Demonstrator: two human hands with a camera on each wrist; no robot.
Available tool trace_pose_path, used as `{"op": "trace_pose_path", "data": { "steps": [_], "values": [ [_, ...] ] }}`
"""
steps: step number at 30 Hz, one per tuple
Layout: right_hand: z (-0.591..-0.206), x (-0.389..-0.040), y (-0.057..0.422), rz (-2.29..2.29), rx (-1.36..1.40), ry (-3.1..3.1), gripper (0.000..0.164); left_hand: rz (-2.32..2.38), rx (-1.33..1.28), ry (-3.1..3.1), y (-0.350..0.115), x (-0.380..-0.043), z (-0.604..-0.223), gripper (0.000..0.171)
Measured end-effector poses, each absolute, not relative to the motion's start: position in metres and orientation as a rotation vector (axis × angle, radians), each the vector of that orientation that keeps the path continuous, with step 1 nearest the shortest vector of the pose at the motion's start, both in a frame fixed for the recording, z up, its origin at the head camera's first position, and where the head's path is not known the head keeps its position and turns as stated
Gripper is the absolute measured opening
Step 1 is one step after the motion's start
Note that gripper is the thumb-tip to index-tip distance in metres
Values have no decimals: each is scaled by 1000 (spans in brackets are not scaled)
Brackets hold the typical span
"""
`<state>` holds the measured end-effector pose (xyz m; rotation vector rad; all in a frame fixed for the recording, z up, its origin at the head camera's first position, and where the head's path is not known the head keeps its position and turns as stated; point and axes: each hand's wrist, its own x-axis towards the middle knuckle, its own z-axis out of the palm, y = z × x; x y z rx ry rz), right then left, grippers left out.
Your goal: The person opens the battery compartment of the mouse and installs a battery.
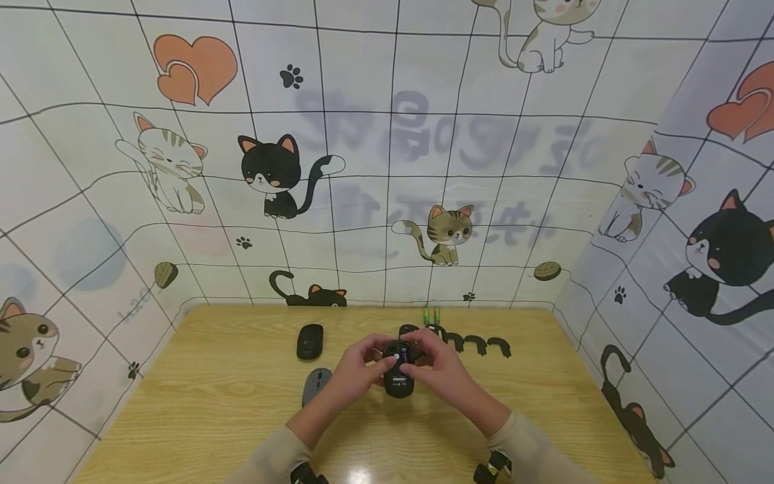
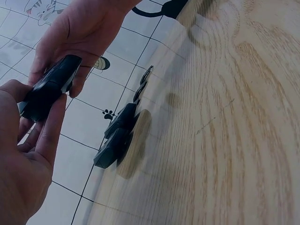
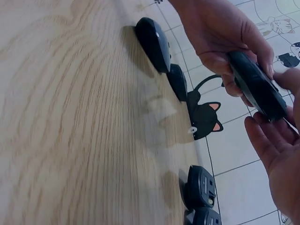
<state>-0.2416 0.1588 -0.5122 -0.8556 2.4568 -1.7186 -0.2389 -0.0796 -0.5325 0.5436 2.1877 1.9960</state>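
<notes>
Over the middle of the table (image 1: pixel 211 390), the left hand (image 1: pixel 358 366) and right hand (image 1: pixel 444 373) are grasping a black mouse (image 1: pixel 399 386), bottom up, seemingly working at its underside; the next move is probably calling for careful thumb pressure.

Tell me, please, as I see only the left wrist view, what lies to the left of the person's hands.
Observer: Two computer mice: a black mouse and, nearer the person, a grey mouse.

Operator: Thank you; could you describe the upturned face of the held device?

Observer: The head view shows pale printed marks on it, towards the end nearer the person.

Operator: Would you kindly check the far edge of the table for anything green?

Observer: Two slim green cylinders, probably batteries, are there side by side.
</notes>
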Motion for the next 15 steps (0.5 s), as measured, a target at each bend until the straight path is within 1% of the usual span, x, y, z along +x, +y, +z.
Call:
{"op": "trace_pose_path", "data": {
  "steps": [3,8,10,12,15],
  "values": [
    [-514,-243,162,-1642,-956,2475,60,2005,545,2178,-81,-239,-533,35],
    [-513,-242,164,-1501,-1066,2480,95,2024,543,2176,-82,-239,-532,34],
    [-513,-241,164,-1423,-1075,2515,106,2024,541,2182,-83,-240,-531,35],
    [-514,-239,164,-1358,-1070,2551,112,2023,540,2184,-84,-240,-531,36],
    [-515,-239,162,-1313,-1059,2582,111,2025,544,2172,-85,-240,-532,38]
  ]
}}
